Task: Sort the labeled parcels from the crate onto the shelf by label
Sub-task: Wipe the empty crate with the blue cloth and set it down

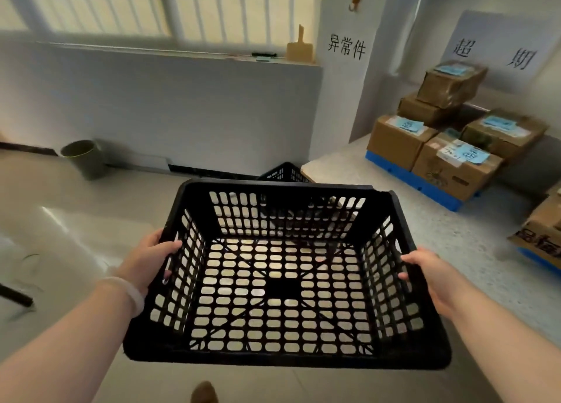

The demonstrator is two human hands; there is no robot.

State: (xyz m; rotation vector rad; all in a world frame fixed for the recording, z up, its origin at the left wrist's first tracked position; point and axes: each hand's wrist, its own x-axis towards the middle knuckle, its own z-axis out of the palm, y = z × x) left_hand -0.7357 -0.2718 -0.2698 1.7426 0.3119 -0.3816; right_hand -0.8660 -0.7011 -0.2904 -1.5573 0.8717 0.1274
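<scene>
A black perforated plastic crate (285,357) is held up off the floor in front of me, with nothing inside it. My left hand (150,258) grips its left rim, fingers hooked over the wall. My right hand (425,273) grips the right rim the same way. At the right, several cardboard parcels (449,169) with blue labels are stacked on a blue pallet (406,178) below a paper wall sign (491,49).
A second black crate (283,172) sits on the floor just beyond the held one. A green bin (83,158) stands by the left wall. Another sign (346,47) hangs on the pillar. One more cardboard box (543,229) lies at the far right edge.
</scene>
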